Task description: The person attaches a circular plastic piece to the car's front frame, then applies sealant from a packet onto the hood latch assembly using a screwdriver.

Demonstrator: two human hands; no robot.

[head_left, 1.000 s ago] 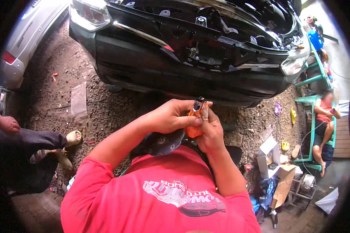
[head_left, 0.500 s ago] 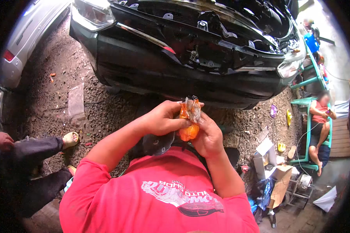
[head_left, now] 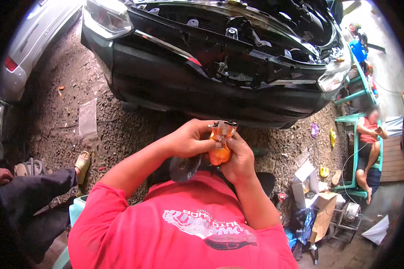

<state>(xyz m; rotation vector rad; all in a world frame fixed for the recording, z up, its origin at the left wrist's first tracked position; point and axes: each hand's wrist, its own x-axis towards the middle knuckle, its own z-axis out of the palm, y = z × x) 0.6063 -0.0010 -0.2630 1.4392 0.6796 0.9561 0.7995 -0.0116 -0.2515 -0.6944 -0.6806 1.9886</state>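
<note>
A small orange plastic packet [head_left: 219,154], with a crumpled, partly clear top, is between my hands in front of my chest. My left hand [head_left: 194,138] pinches its upper left side with thumb and fingers. On the other side, my right hand [head_left: 239,158] is closed around the packet, its thumb pressed near the neck. What is inside the packet I cannot make out. Just below my left wrist shows a dark rounded thing [head_left: 184,169], partly hidden by my arm.
A black car front [head_left: 202,96] with its engine bay exposed stands ahead. Gravel ground [head_left: 121,134] lies beneath. At left are a person's leg [head_left: 40,184] and a pale car [head_left: 36,45]. Cardboard boxes [head_left: 324,215] and a seated person [head_left: 369,134] on a green chair are at right.
The packet's top has folded over and looks lower and more bunched between my fingers. My hands stay on it. The foot of the person at left has shifted slightly.
</note>
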